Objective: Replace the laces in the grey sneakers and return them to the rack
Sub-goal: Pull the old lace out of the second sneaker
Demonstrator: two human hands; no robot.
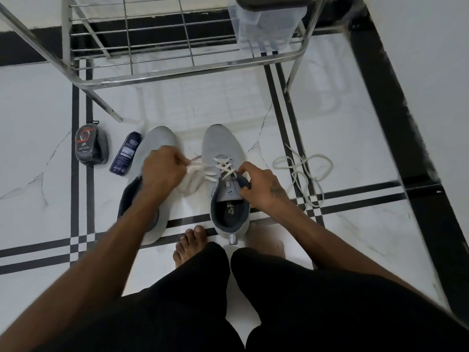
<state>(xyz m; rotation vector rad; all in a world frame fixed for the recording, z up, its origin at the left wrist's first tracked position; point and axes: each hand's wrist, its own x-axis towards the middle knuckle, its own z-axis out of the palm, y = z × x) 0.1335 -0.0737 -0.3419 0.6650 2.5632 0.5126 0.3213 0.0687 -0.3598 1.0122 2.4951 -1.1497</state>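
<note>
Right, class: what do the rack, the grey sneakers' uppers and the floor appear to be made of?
The silver wire rack looks like polished steel: it gleams with bright highlights. The grey sneakers' uppers look like matte knit fabric, probably mesh. The glossy white floor, veined and mirror-like, suggests polished marble or marble-look tile.

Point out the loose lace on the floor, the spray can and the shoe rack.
loose lace [303, 171], head view, on the crossing of its loops on the tile.
spray can [126, 153], head view, on the middle of its dark label.
shoe rack [177, 77], head view, on the front rail of the lowest shelf.
</note>
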